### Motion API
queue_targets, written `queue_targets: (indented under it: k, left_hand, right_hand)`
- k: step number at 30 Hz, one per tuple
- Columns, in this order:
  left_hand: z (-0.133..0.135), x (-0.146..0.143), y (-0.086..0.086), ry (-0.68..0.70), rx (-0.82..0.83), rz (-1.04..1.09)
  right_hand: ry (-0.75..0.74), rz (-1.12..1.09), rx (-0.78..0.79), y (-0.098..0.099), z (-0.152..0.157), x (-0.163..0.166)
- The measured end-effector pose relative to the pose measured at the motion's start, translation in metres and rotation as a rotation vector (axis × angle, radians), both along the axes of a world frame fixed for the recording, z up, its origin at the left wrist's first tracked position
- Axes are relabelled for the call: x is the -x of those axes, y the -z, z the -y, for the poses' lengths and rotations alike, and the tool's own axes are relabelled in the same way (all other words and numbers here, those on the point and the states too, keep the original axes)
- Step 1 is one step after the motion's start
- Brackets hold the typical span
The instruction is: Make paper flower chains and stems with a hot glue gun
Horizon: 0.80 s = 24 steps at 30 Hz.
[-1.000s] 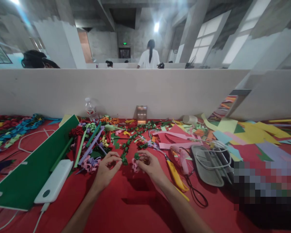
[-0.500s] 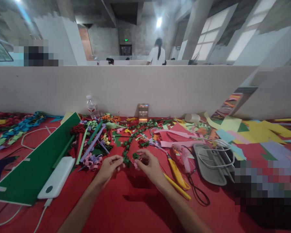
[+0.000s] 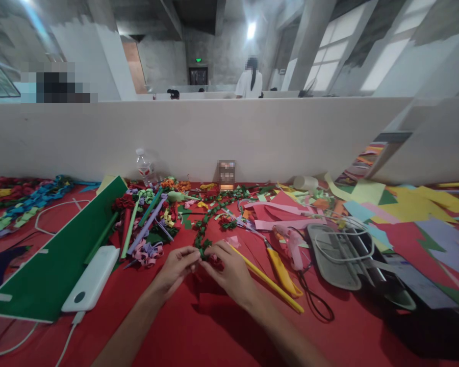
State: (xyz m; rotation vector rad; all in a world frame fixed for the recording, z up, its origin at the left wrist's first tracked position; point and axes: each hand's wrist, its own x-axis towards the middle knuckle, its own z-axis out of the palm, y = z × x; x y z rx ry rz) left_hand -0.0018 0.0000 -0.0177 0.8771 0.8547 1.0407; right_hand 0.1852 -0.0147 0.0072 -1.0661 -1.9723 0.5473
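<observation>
My left hand (image 3: 181, 267) is closed, its thumb and fingertips pinching the near end of a dark green paper chain (image 3: 202, 232). Close beside it, almost touching, my right hand (image 3: 229, 267) curls round a small paper piece with dark red folds (image 3: 216, 261) and green parts, perhaps a flower; the fingers hide much of it. From my hands the chain runs away over the red tabletop (image 3: 168, 326) toward the back. Past my right fingers lie a pink paper slip (image 3: 234, 241) and a yellow paper tube (image 3: 275, 286).
At left, a green board (image 3: 53, 260) leans beside a white power bank (image 3: 92, 280) and several rolled paper tubes. To the right are a yellow-handled tool (image 3: 283, 270), a pink glue gun (image 3: 294, 252) and a grey case (image 3: 331, 262). A low partition (image 3: 176, 132) stands behind.
My right hand has moved left and slightly down with the red-and-green piece, up to my left fingertips at the chain's end. The pink slip and more of the yellow tube are uncovered.
</observation>
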Motion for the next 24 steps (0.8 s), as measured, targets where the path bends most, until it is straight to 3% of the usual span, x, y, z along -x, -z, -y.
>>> queue_targets:
  k: [5,10,14,24]
  left_hand:
    - [0.000,0.002,-0.002,0.014,-0.113,-0.158]
    - [0.002,0.007,-0.013,-0.080,-0.462,-0.505]
    - [0.006,0.008,-0.021,-0.025,-0.632,-0.644]
    - [0.003,0.009,-0.010,-0.019,-0.451,-0.563]
  right_hand:
    - [-0.027,-0.013,0.038,0.000,-0.002,0.001]
    - [-0.058,-0.143,0.192,-0.006,-0.005,-0.004]
    - [-0.081,-0.226,0.286,-0.006,-0.006,-0.006]
    - [-0.049,-0.276,0.345,-0.002,-0.006,-0.006]
